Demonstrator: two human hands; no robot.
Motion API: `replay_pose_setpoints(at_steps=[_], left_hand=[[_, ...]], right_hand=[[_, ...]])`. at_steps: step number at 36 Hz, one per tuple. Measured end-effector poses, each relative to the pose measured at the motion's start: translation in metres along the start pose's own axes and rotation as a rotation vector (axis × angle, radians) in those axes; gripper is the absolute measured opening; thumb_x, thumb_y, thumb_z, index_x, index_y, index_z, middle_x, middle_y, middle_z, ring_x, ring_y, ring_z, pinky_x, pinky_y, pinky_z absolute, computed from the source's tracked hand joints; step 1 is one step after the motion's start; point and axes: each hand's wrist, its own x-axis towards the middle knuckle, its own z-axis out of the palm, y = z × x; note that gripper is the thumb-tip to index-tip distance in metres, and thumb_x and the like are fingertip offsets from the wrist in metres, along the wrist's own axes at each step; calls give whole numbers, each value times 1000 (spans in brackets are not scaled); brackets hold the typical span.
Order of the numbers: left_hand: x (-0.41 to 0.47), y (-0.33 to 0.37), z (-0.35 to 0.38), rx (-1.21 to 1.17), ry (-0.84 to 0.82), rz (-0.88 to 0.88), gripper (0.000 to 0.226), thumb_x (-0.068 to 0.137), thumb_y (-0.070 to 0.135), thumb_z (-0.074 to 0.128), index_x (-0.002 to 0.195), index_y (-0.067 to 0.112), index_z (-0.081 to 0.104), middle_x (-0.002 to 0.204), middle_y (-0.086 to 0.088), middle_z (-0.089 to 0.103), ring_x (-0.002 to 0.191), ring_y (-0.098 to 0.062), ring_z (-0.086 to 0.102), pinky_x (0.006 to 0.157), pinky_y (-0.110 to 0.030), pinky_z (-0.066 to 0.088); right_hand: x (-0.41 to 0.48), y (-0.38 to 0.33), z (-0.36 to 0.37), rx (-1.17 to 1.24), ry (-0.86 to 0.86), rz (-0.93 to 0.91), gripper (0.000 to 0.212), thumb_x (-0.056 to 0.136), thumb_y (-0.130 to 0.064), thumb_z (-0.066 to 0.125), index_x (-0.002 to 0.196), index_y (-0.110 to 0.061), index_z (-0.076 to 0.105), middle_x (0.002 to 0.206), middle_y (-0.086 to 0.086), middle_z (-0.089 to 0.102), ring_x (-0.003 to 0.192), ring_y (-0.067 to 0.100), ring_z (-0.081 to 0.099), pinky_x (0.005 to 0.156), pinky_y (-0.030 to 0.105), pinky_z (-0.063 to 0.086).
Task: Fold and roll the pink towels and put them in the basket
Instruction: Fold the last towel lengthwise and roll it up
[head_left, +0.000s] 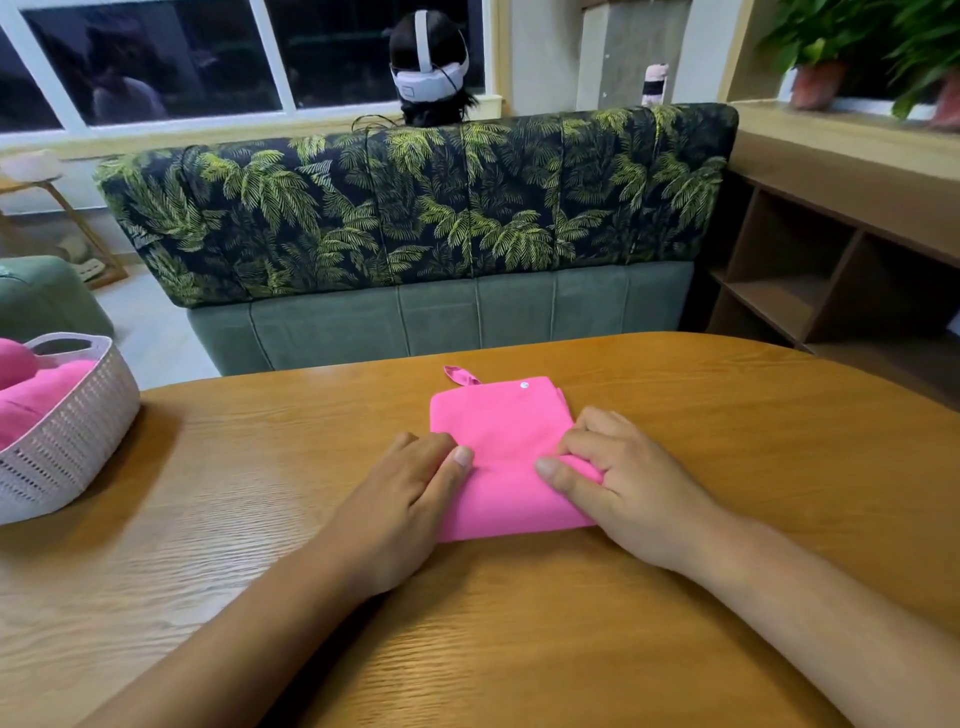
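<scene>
A folded pink towel (498, 431) lies flat in the middle of the wooden table (727, 441), its hanging loop and a snap button at the far edge. My left hand (405, 499) holds the towel's near left edge, thumb on top and fingers curled at the side. My right hand (623, 483) pinches a fold at the towel's near right corner between thumb and bent fingers. At the table's left edge stands a white woven basket (78, 415) with rolled pink towels (47, 384) inside.
Behind the table stands a sofa (415, 218) with a palm-leaf cover, and a person wearing a headset sits beyond it. Wooden shelves (810, 270) stand at the right, with potted plants above them. Bare tabletop surrounds the towel.
</scene>
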Motion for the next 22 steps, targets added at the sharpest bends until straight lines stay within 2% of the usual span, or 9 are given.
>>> replay_pose_setpoints(at_steps=[3, 6, 8, 10, 14, 18, 19, 22], left_hand=[[1, 2, 1, -17, 23, -25, 48, 108, 53, 22, 85, 22, 50, 89, 13, 55, 96, -11, 47, 87, -31, 37], [-1, -3, 2, 4, 57, 26, 46, 109, 56, 20, 99, 28, 54, 99, 16, 53, 104, -10, 49, 94, -29, 37], [-7, -8, -1, 86, 61, 121, 36, 108, 56, 30, 120, 31, 52, 117, 19, 50, 117, -9, 49, 102, -26, 37], [-12, -13, -5, 200, 24, 227, 41, 106, 57, 43, 135, 29, 47, 129, 16, 45, 123, -10, 48, 105, -26, 39], [-14, -16, -11, 184, 18, 236, 53, 100, 64, 52, 139, 29, 47, 130, 19, 45, 123, -5, 50, 103, -28, 44], [-8, -17, -10, 149, 17, 149, 54, 99, 70, 45, 138, 34, 50, 122, 25, 48, 116, 2, 52, 98, -22, 42], [-6, -18, -9, 137, 17, 129, 54, 99, 71, 43, 138, 35, 50, 120, 25, 49, 114, 3, 52, 97, -20, 42], [-3, -21, -7, 109, 27, 81, 50, 99, 71, 38, 134, 37, 51, 118, 23, 53, 111, 5, 52, 94, -17, 40]], right_hand=[[2, -4, -3, 67, -26, 56, 40, 97, -69, 43, 77, -39, 60, 88, -10, 48, 93, 4, 50, 76, 16, 33], [6, -6, -5, 83, -35, 80, 37, 95, -71, 43, 71, -46, 58, 84, -8, 49, 86, 5, 53, 73, 21, 35], [9, -4, -4, 62, -21, 99, 42, 94, -73, 43, 74, -41, 62, 83, -8, 52, 83, 4, 54, 73, 26, 38], [10, -1, -2, 41, 5, 138, 47, 95, -73, 45, 81, -33, 64, 87, -9, 57, 85, 4, 55, 73, 32, 40], [7, -3, 5, 84, 120, 166, 40, 94, -68, 53, 89, -29, 59, 94, -15, 61, 91, 2, 55, 72, 26, 39], [-1, -5, 5, 78, 252, -27, 24, 100, -48, 58, 103, -25, 62, 108, -14, 53, 104, 4, 53, 88, 20, 40], [-3, -3, 4, 47, 230, -67, 25, 100, -48, 59, 109, -24, 62, 112, -14, 52, 109, 5, 52, 92, 21, 40], [-7, 3, 3, -44, 102, -91, 49, 96, -61, 57, 131, -27, 57, 129, -15, 48, 124, 5, 44, 104, 20, 34]])
